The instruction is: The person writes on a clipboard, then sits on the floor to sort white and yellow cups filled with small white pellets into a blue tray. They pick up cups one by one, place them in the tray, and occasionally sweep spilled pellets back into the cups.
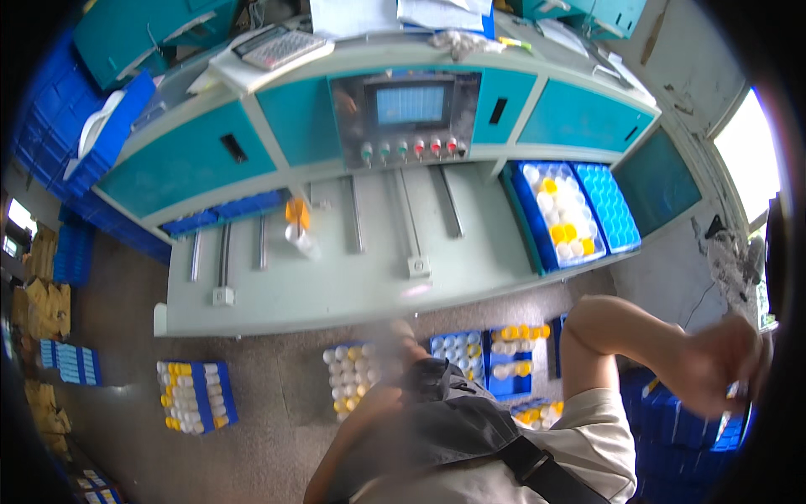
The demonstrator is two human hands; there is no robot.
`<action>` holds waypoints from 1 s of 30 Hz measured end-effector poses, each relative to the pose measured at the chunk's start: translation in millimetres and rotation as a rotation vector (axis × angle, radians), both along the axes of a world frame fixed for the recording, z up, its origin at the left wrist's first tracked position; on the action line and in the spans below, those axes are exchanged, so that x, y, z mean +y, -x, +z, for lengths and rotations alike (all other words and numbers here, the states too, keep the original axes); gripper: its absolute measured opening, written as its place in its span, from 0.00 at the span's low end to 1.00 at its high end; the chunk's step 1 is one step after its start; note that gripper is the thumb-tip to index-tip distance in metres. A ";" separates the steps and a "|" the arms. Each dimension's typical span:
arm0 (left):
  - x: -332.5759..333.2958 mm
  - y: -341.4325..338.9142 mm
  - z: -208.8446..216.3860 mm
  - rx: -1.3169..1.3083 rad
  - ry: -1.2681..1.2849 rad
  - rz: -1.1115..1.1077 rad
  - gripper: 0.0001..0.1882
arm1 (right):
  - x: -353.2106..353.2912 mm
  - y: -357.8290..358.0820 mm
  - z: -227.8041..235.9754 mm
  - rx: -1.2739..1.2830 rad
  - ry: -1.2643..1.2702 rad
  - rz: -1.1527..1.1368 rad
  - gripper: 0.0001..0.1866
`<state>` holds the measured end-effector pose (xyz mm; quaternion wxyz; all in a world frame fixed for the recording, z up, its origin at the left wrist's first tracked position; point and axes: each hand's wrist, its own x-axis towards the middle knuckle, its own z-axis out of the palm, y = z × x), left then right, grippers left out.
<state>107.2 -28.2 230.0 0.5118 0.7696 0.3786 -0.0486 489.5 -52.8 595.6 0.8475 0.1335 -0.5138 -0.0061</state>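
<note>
My right hand [724, 367] is raised at the far right, blurred, with its arm bent at the elbow. Its fingers look curled, and what they hold, if anything, cannot be made out. Below it are stacked blue crates [672, 412]. My left forearm [365, 424] comes up from the lower edge beside a dark grey bag [457, 420] worn at my front. A pale blur crosses the left hand [407, 340], so its fingers are unclear. Ahead of me, a white cup-like piece [302, 244] stands on the grey-green bench [353, 294], with an orange piece [297, 212] behind it.
A control panel with a screen [410, 105] and several buttons is set in the teal cabinet [185, 168]. A blue crate of white and yellow round pieces [558, 210] sits at the bench's right end. More filled crates [197, 395] stand on the floor. A calculator [281, 49] lies on top.
</note>
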 end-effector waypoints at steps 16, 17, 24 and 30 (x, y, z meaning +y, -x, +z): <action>198.9 -23.8 37.4 0.059 -0.130 0.358 0.11 | 343.3 41.9 -38.4 -0.321 0.301 0.918 0.13; 210.5 -26.1 42.2 0.039 -0.156 0.339 0.11 | 354.2 41.3 -40.9 -0.352 0.313 0.965 0.12; 314.1 -22.0 94.9 -0.013 0.068 0.168 0.16 | 419.5 32.0 -71.5 -0.235 0.624 0.957 0.32; 410.6 -24.6 193.4 -0.346 -0.702 0.671 0.16 | 477.3 33.7 -92.7 -0.260 1.036 0.297 0.33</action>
